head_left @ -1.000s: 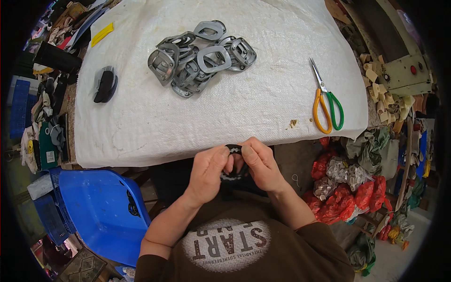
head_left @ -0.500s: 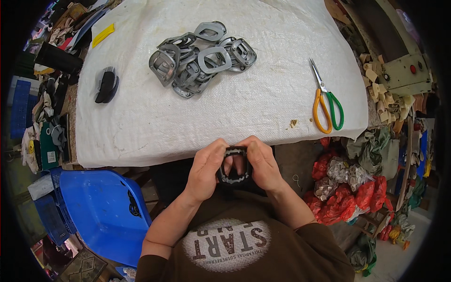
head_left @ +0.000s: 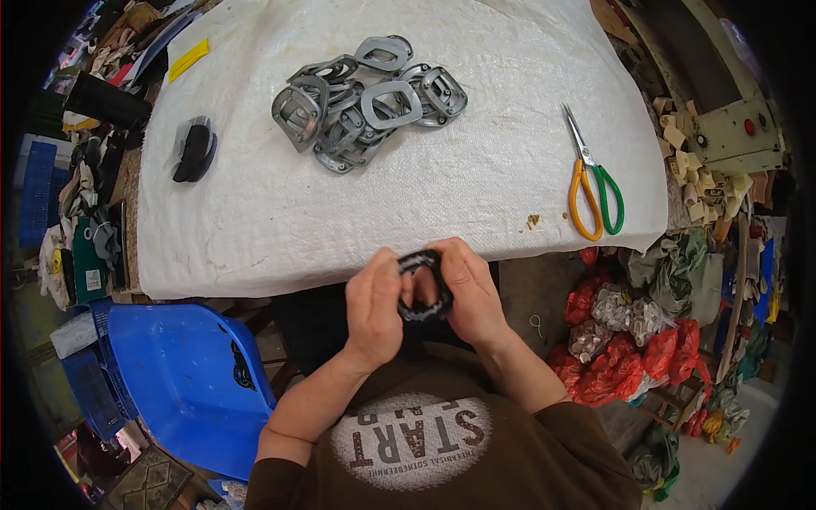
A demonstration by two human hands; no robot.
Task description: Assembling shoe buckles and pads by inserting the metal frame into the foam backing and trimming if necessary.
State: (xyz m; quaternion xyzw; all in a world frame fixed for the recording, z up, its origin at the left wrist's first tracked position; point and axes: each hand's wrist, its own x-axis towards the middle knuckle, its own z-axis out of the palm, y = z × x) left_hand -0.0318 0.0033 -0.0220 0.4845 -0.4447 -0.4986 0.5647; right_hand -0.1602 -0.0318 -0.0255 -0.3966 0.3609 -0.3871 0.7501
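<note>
Over my lap, just off the near table edge, both hands grip a dark, roughly oval ring-shaped frame (head_left: 424,314) with an open middle. Paler, uneven patches show along its rim. My left hand (head_left: 375,308) closes on its left side, and my right hand (head_left: 473,293) closes on the right side, fingers curled behind it. Some fingers show through the opening. Farther up the white-covered table (head_left: 476,195) lies a heap of grey metal-looking frames (head_left: 347,129), rounded and open-centred, some with small holes or studs.
Scissors (head_left: 586,159) with orange and green handles lie on the right. At left are a black bundle in clear wrap (head_left: 199,150) and a yellow strip (head_left: 189,59). Below left, a blue basin (head_left: 166,365) contains black pieces (head_left: 241,368). Red bags (head_left: 608,370) sit lower right.
The dark frame has turned and tilted between my hands, so its opening looks narrower. My right hand has shifted slightly upward. The grey heap and scissors rest where they were.
</note>
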